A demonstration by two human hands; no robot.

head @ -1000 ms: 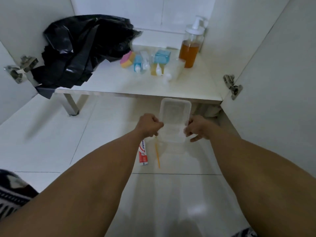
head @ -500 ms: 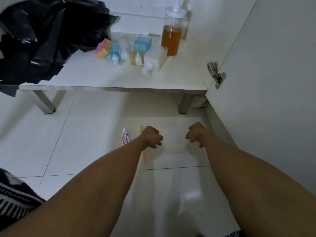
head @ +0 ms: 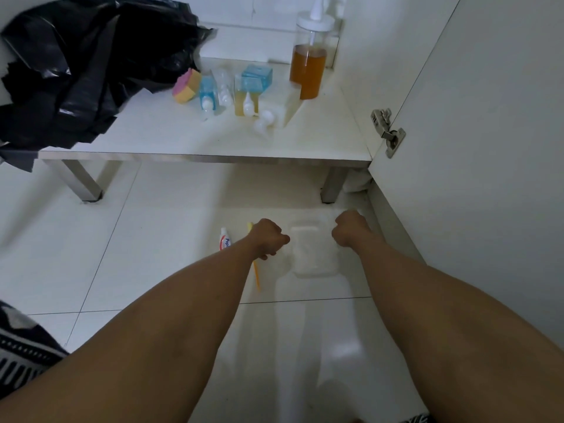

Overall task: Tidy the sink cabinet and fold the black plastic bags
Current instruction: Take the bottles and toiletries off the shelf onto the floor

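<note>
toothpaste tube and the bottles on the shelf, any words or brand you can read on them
"Pep": red letters on the toothpaste tube lying on the floor; the left hand and its arm cover the rest of the word.
Small bottles and blue box on the cabinet shelf: no print sharp enough to read.
Amber pump bottle: no label visible.

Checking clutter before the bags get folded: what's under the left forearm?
A toothpaste tube and a yellow toothbrush lie on the floor tiles, partly covered by the left hand; their hidden parts can't be seen.
</note>
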